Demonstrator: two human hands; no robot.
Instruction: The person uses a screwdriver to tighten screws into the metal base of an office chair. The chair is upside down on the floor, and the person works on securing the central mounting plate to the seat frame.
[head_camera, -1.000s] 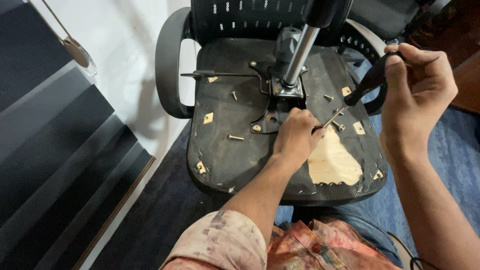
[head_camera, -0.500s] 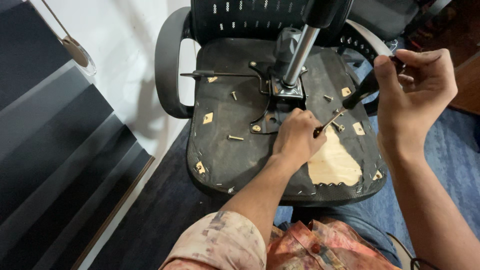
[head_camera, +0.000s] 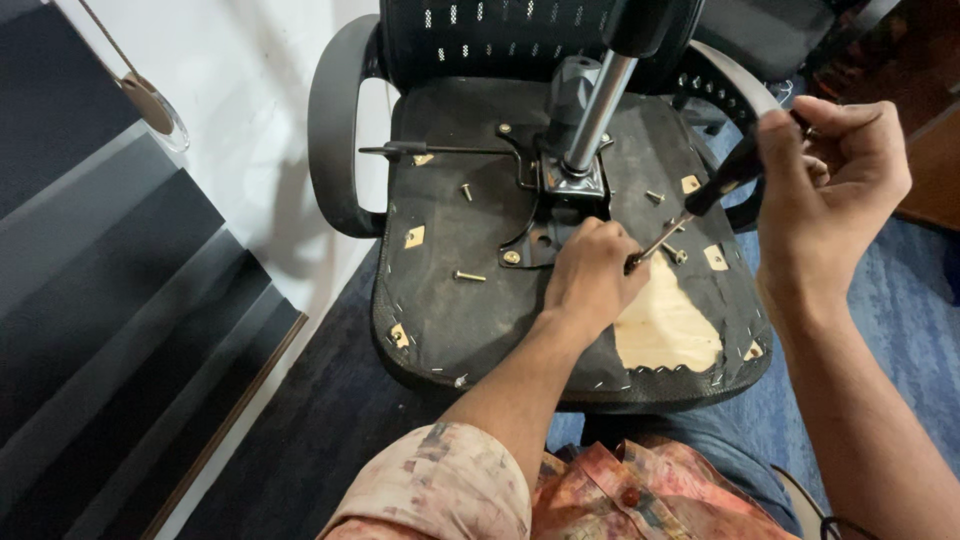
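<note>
On the upturned chair seat (head_camera: 470, 300), the left hand (head_camera: 590, 275) curls shut around the screwdriver (head_camera: 690, 215) tip, pinning it near the metal plate (head_camera: 550, 215). The right hand (head_camera: 830, 170) wraps tight on the black handle, up and to the right. Best to keep that shaft in line with the fastener, pressing firmly while turning. Loose bolts (head_camera: 468, 276) lie scattered; no packages, labels or signs show anywhere.

I see the overturned chair seat (head_camera: 470, 300) ahead, its gas column (head_camera: 590, 125) at centre. Loose bolts (head_camera: 468, 275) lie left of it; my screwdriver (head_camera: 700, 205) slants in from the right, its tip seemingly beside my left hand (head_camera: 592, 275).
</note>
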